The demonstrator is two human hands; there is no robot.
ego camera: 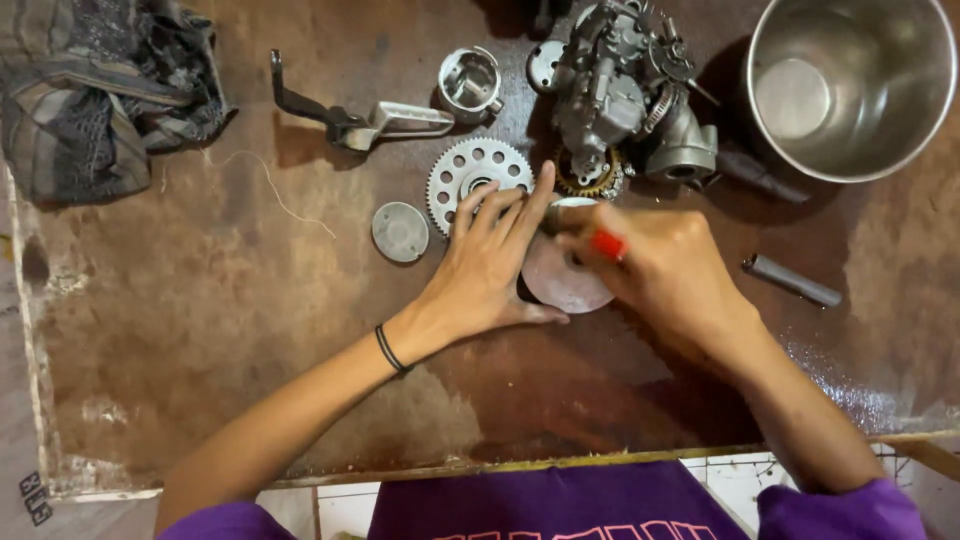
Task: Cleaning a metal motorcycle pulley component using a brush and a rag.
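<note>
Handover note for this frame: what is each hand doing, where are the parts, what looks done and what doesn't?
Left hand: flat, fingers steadying the round metal disc on the wooden table.
Right hand: closed on a red-handled tool, its tip at the disc's top edge.
Nearby: sprocket, small round cover, piston, carburetor, steel bowl.
Done: parts laid out loose. Left: the disc is in hand; what the tool is doing there is hidden.

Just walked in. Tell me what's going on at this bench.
A person is working over a round metal disc on a worn brown table. The left hand lies flat, steadying it; the right hand grips a red-handled tool against it. Beside them lie a toothed sprocket, a small round cap, a carburetor, a piston, a steel pot and a rag.
</note>
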